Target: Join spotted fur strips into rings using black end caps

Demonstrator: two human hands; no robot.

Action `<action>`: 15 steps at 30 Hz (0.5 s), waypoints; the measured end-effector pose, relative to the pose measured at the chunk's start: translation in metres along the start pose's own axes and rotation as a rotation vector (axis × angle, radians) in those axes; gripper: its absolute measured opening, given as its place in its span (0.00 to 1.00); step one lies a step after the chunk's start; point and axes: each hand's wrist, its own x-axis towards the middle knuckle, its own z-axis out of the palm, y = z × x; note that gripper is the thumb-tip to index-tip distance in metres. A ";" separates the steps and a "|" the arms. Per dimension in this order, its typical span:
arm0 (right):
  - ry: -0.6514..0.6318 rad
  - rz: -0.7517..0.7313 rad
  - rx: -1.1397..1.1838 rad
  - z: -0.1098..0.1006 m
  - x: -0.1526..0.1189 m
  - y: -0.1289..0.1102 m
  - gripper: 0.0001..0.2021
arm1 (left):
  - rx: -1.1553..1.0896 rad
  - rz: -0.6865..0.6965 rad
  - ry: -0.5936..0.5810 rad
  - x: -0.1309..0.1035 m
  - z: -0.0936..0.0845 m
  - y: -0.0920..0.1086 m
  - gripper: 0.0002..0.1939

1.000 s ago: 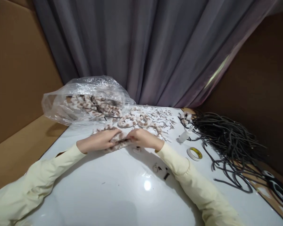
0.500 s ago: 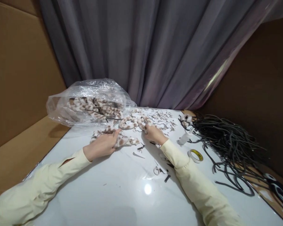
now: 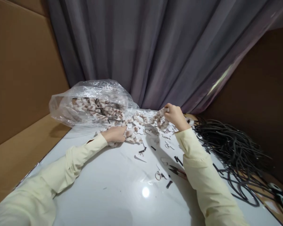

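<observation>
My right hand [image 3: 176, 116] is raised over the far part of the table, its fingers pinched on a brown-and-white fluffy ring [image 3: 162, 119] that hangs to the left of them. Lower and to the left, my left hand [image 3: 115, 134] rests among spotted fluffy strips [image 3: 133, 137], its fingers closed on the fur; the fingertips are partly hidden. Another fluffy ring [image 3: 141, 118] lies between the two hands. Behind my left hand, a clear plastic bag [image 3: 94, 84] lies open, with several fluffy strips [image 3: 96, 106] inside it.
Small metal clasps and a key ring [image 3: 158, 175] lie scattered about the white tabletop [image 3: 103, 194]. Thread snips [image 3: 178, 171] sit beside my right forearm. A heap of black cords [image 3: 233, 150] covers the right side. A grey curtain [image 3: 122, 47] and cardboard walls [image 3: 21, 62] surround the table.
My right hand has risen and moved right, lifting a fluffy ring off the table. My left hand has slid slightly forward and right over the fluffy strips. Snips have come into view.
</observation>
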 end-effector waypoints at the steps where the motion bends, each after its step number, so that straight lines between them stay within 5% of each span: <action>1: 0.021 0.010 -0.007 -0.005 -0.002 -0.001 0.18 | 0.009 0.001 0.003 -0.001 0.000 0.002 0.22; 8: 0.058 -0.039 -0.028 -0.030 -0.020 -0.006 0.16 | 0.059 -0.004 0.035 -0.013 0.001 0.006 0.19; 15: -0.287 -0.253 0.270 -0.034 -0.030 -0.017 0.07 | 0.089 0.006 0.027 -0.026 -0.011 0.009 0.21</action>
